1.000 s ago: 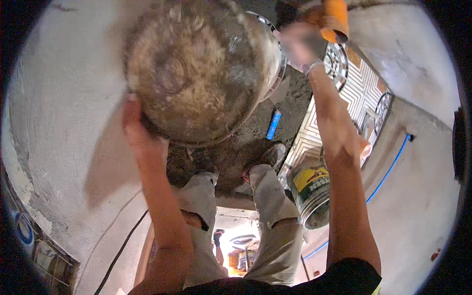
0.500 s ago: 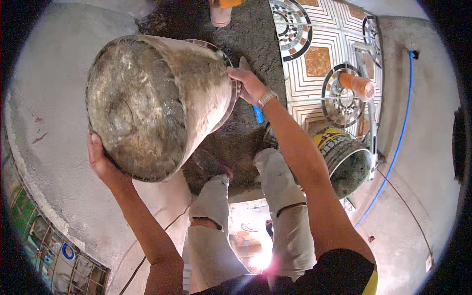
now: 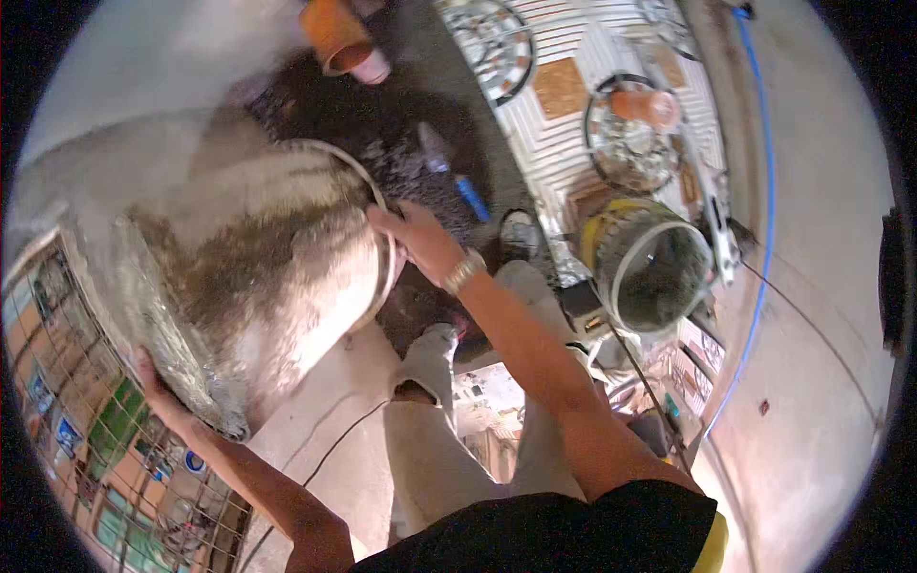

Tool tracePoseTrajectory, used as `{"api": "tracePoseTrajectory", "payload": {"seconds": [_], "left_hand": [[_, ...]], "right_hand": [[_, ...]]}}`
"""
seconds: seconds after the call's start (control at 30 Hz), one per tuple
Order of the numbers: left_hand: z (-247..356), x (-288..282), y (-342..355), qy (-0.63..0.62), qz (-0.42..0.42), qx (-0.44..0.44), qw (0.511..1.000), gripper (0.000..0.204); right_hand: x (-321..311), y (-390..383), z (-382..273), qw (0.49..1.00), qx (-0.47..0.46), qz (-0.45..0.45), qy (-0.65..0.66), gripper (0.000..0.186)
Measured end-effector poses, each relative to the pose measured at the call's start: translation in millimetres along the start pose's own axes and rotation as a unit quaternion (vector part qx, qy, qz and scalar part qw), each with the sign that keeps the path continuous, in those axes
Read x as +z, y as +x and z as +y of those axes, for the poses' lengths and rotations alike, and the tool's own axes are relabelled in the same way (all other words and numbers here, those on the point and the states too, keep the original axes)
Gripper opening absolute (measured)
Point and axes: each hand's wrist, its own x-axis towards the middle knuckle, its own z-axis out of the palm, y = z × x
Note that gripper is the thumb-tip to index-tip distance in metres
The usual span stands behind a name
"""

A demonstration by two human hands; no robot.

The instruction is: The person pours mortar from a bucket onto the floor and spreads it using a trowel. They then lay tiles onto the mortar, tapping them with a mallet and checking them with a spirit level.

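- Left hand (image 3: 170, 396): curling half-closed, supporting the base edge of the bucket (image 3: 258, 258)
- Bucket: tilting sideways between both hands
- Right hand (image 3: 422, 245): gripping its rim, fully closed
- Trowel (image 3: 465, 190): lying on the floor (image 3: 454, 91)
- Pail (image 3: 626, 272): sitting by the tiles (image 3: 559, 91)
- Tube (image 3: 767, 191): running along the wall (image 3: 826, 286)

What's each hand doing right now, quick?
Left hand: holding the large bucket at its base edge, fingers partly hidden.
Right hand: closed on the large bucket's rim.
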Motion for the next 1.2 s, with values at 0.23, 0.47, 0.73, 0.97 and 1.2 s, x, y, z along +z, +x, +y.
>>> {"api": "tracePoseTrajectory", "payload": {"seconds": [0.23,0.47,0.73,0.97,1.2], "left_hand": [[-167,79,24,-0.07,-0.398,-0.306,0.862,0.043],[-272,94,-87,0.078,-0.515,-0.531,0.668,0.038],[-317,131,-100,0.259,-0.55,-0.541,0.581,0.049],[-243,85,-3,0.541,-0.548,-0.209,0.603,0.071],[-161,111,8,0.59,-0.594,-0.026,0.547,0.065]], "right_hand": [[22,-263,-98,0.947,-0.032,0.1,0.303,0.028],[125,-404,-101,0.786,-0.177,0.288,0.518,0.034],[140,-524,-15,0.641,-0.165,0.588,0.464,0.03],[136,-617,98,0.525,-0.17,0.693,0.464,0.026],[9,-613,304,0.556,-0.141,0.67,0.472,0.026]]}}
